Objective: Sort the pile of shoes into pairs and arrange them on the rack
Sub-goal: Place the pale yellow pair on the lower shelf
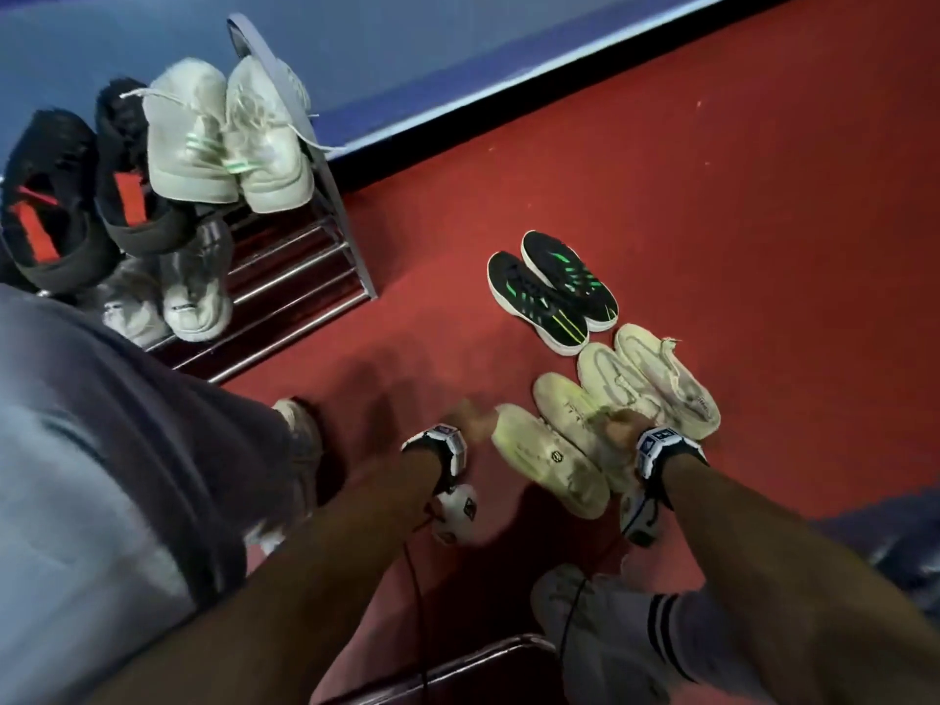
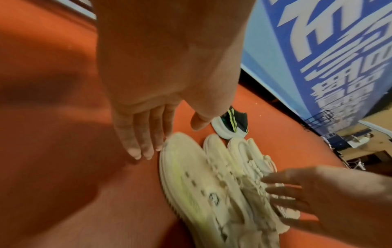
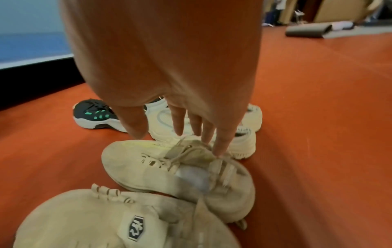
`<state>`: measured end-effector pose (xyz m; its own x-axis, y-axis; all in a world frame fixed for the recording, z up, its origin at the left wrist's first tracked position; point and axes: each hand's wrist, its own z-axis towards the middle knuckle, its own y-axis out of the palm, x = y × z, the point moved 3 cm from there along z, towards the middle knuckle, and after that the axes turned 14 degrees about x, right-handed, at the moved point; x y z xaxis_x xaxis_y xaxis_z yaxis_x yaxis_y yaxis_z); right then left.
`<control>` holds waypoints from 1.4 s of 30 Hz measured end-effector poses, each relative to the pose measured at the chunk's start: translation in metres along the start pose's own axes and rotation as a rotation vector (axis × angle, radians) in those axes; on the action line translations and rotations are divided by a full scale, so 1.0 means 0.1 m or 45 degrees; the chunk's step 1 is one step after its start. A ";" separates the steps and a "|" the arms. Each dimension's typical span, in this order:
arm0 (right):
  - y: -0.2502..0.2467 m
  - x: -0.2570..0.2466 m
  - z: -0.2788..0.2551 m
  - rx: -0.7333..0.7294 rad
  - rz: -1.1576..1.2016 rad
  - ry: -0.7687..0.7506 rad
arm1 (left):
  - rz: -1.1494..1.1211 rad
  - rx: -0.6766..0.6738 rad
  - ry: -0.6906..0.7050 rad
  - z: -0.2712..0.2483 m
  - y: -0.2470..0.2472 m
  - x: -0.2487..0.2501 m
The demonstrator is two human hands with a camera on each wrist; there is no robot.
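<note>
Two cream sneakers lie side by side on the red floor: the nearer one (image 1: 549, 460) (image 2: 191, 181) (image 3: 84, 221) carries a dark logo, its mate (image 1: 569, 414) (image 3: 169, 169) lies just beyond. My left hand (image 1: 465, 417) (image 2: 148, 134) has straight fingers at the toe of the logo sneaker. My right hand (image 1: 618, 432) (image 3: 191, 125) reaches down with straight fingers, its little finger touching the mate's laces. Behind them sit another cream pair (image 1: 656, 384) (image 3: 244, 142) and a black-and-green pair (image 1: 552, 292) (image 3: 93, 115). The rack (image 1: 305, 277) stands at the left.
On the rack's top sit black shoes with red insoles (image 1: 51, 211) and white shoes with green stripes (image 1: 229, 139); a lower shelf holds pale sneakers (image 1: 196, 292). A blue wall board (image 1: 458, 68) runs behind. My own feet (image 1: 300, 435) (image 1: 600, 633) stand near the shoes.
</note>
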<state>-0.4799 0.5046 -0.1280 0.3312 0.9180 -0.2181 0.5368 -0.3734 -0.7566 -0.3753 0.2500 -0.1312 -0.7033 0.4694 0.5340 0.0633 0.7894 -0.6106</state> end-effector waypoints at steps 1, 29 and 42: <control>0.05 0.01 0.06 0.010 0.015 0.002 | -0.053 0.000 -0.038 -0.03 0.15 -0.10; 0.91 -0.23 0.38 -0.206 0.497 0.182 | -0.454 0.100 -0.503 0.70 0.55 -1.10; 0.85 -0.41 0.15 -0.255 0.567 0.210 | -0.463 -0.154 -0.493 0.30 0.45 -0.92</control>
<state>-0.4600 0.4375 -0.1926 0.6707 0.6370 -0.3800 0.4485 -0.7563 -0.4763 -0.3293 0.2302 -0.2254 -0.9029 -0.0046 0.4299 -0.1678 0.9244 -0.3425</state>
